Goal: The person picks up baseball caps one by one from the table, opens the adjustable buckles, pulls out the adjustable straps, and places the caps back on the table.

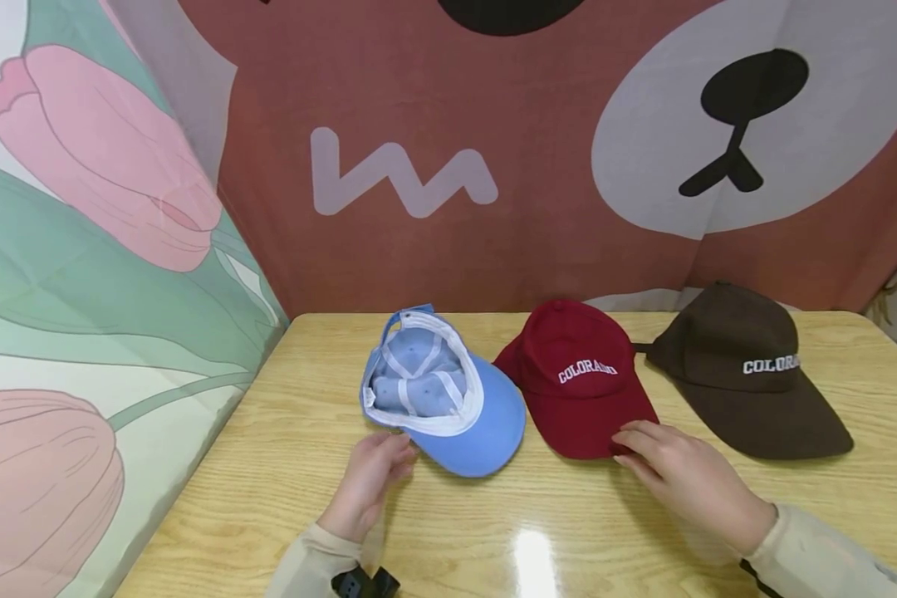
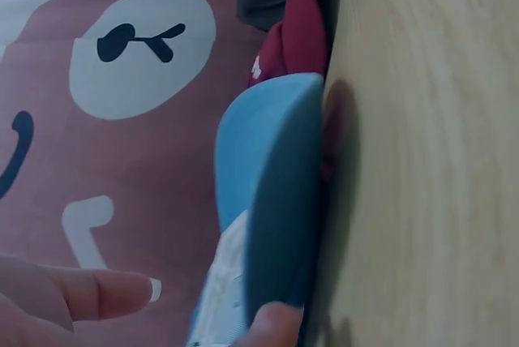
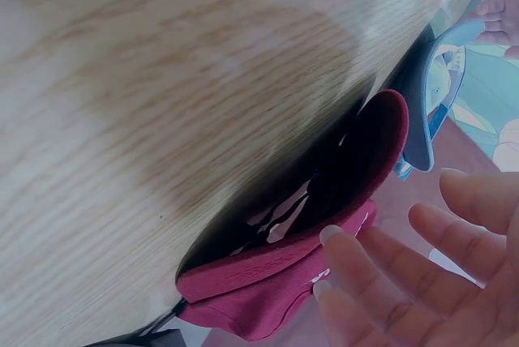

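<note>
A light blue cap (image 1: pixel 419 374) lies upside down on the table, its white-taped inside facing up and its brim toward the lower right. At its near edge is my left hand (image 1: pixel 374 473); in the left wrist view one fingertip (image 2: pixel 280 321) meets the cap and another digit stands apart from it. The dark red cap (image 1: pixel 575 374), lettered COLORADO, sits upright in the middle with its brim toward me. My right hand (image 1: pixel 688 473) is at the right corner of that brim, fingers spread and loosely bent in the right wrist view, not wrapped around it.
A dark brown cap (image 1: pixel 740 365) with similar white lettering sits upright to the right, its strap close to the red cap. The wooden table (image 1: pixel 269 490) ends at a reddish-brown cloth backdrop (image 1: pixel 419 257). A flowered cloth (image 1: pixel 120 332) borders the left side.
</note>
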### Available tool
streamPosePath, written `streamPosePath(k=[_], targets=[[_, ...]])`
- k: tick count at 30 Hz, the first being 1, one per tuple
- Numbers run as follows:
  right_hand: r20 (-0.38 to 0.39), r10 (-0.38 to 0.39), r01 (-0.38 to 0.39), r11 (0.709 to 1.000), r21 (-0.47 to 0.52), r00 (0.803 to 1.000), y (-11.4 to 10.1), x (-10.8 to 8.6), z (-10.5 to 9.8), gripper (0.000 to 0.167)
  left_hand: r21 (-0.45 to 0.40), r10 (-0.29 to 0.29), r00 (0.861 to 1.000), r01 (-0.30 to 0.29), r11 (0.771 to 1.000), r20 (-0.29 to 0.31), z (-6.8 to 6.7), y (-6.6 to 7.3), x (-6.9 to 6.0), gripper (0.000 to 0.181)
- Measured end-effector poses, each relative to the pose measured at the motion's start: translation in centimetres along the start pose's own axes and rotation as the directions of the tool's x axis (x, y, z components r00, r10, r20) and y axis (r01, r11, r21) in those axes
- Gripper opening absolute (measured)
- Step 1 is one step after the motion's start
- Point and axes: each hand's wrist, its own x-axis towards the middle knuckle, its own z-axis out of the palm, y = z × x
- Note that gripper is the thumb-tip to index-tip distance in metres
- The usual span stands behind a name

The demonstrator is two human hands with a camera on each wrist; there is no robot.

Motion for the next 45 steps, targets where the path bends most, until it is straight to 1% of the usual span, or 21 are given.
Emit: streamPosePath(k=[3,4,5,7,10,11,12,13,14,16,20,25,31,32,34,35,39,41,44,45], targets=[[-0.002,-0.003,0.003,1.000,0.005,1.000,0.0,-0.1,0.0,0.019,-0.015,-0.038,0.998,0.039,0.999,0.054,0.2,-0.5,0.1,0.022],[-0.006,-0.006,0.006,1.000,0.006,1.000,0.0,-0.1,0.0,0.017,-0.023,-0.047,0.996,0.049,0.999,0.079,0.3,-0.7,0.2,0.019],[-0.009,-0.006,0.006,1.000,0.010,1.000,0.0,-0.1,0.0,0.019,-0.023,-0.052,0.993,0.054,0.998,0.106,0.4,-0.8,0.3,0.019],[-0.015,-0.012,0.012,1.000,0.012,1.000,0.0,-0.1,0.0,0.034,-0.017,-0.059,0.987,0.062,0.998,0.150,0.5,-1.1,0.4,0.021],[-0.014,-0.009,0.009,1.000,0.011,1.000,0.0,-0.1,0.0,0.030,-0.010,-0.061,0.981,0.064,0.998,0.184,0.8,-1.4,0.6,0.027],[-0.010,-0.002,0.002,1.000,0.011,1.000,0.0,-0.1,0.0,0.022,-0.010,-0.061,0.980,0.064,0.998,0.191,0.9,-1.5,0.6,0.029],[-0.006,0.003,-0.003,1.000,0.009,1.000,0.0,-0.1,0.0,0.018,-0.013,-0.062,0.979,0.066,0.998,0.193,0.9,-1.5,0.7,0.029],[-0.003,0.012,-0.012,1.000,0.008,1.000,0.0,-0.1,0.0,0.018,-0.019,-0.061,0.979,0.066,0.998,0.194,1.0,-1.5,0.8,0.030],[-0.001,0.020,-0.020,1.000,0.006,1.000,-0.1,-0.1,0.0,0.024,-0.029,-0.061,0.978,0.068,0.997,0.198,1.1,-1.6,1.0,0.031],[0.003,0.032,-0.032,0.999,0.003,0.999,-0.1,0.0,0.0,0.030,-0.044,-0.059,0.977,0.069,0.997,0.203,1.3,-1.6,1.2,0.031],[0.015,0.048,-0.048,0.999,0.000,0.999,-0.3,0.1,-0.1,0.031,-0.042,-0.054,0.980,0.063,0.997,0.190,1.6,-1.6,1.7,0.032],[0.033,0.058,-0.058,0.998,0.005,0.998,-0.2,0.1,-0.1,0.030,-0.011,-0.051,0.988,0.053,0.999,0.144,1.8,-1.7,2.0,0.032],[0.013,0.036,-0.036,0.999,0.011,0.999,-0.2,0.1,-0.1,0.033,-0.035,-0.025,0.995,0.029,0.999,0.100,1.6,-1.8,1.9,0.029],[0.007,0.031,-0.031,0.999,0.014,1.000,-0.2,0.0,-0.1,0.031,-0.038,-0.018,0.995,0.022,0.999,0.097,1.5,-1.8,1.9,0.028],[-0.009,0.020,-0.020,1.000,0.022,1.000,-0.2,0.0,-0.1,0.020,-0.034,-0.005,0.996,0.008,0.999,0.086,1.5,-1.6,1.7,0.028],[-0.020,0.015,-0.014,1.000,0.026,1.000,-0.2,0.0,0.0,0.022,-0.036,0.005,0.997,-0.002,0.999,0.082,1.5,-1.6,1.6,0.027],[-0.064,0.002,0.001,0.999,0.033,0.998,-0.5,0.2,0.0,0.062,-0.031,0.060,0.997,-0.059,0.998,0.039,1.6,-1.2,1.1,0.028],[-0.070,0.006,-0.004,0.999,0.037,0.998,-0.7,0.4,-0.1,0.060,-0.036,0.099,0.995,-0.099,0.994,0.025,1.7,-1.0,0.8,0.031],[-0.041,0.044,-0.042,0.998,0.049,0.998,-1.2,0.7,-0.5,0.035,-0.044,0.147,0.989,-0.146,0.988,0.007,1.9,-0.6,0.3,0.035],[-0.028,0.062,-0.061,0.997,0.055,0.998,-1.4,0.8,-0.6,0.029,-0.045,0.161,0.987,-0.160,0.986,0.003,1.9,-0.5,0.2,0.035]])
